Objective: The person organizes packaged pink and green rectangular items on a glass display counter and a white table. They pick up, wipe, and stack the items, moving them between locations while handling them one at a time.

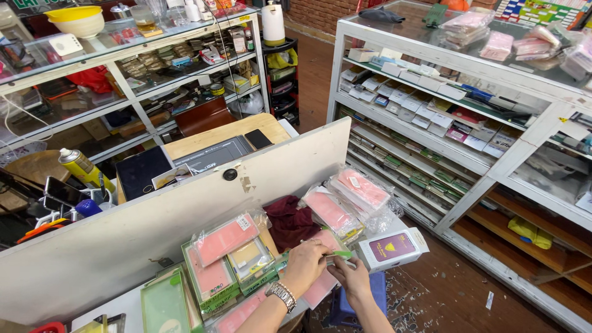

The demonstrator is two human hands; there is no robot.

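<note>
Both hands meet over the desk [132,303]: the left hand [304,265] steadies a pink packet [320,287] while the right hand [353,277] pinches a thin green strip [340,254] at its edge.

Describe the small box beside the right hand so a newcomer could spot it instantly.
Start at the long white partition board crossing the counter, then follow the packets in front of it to their right-hand end. There, just right of the right hand, lies the white box. Unlike the soft pink plastic-wrapped packets around it, it is a rigid carton with a purple top face.
</note>
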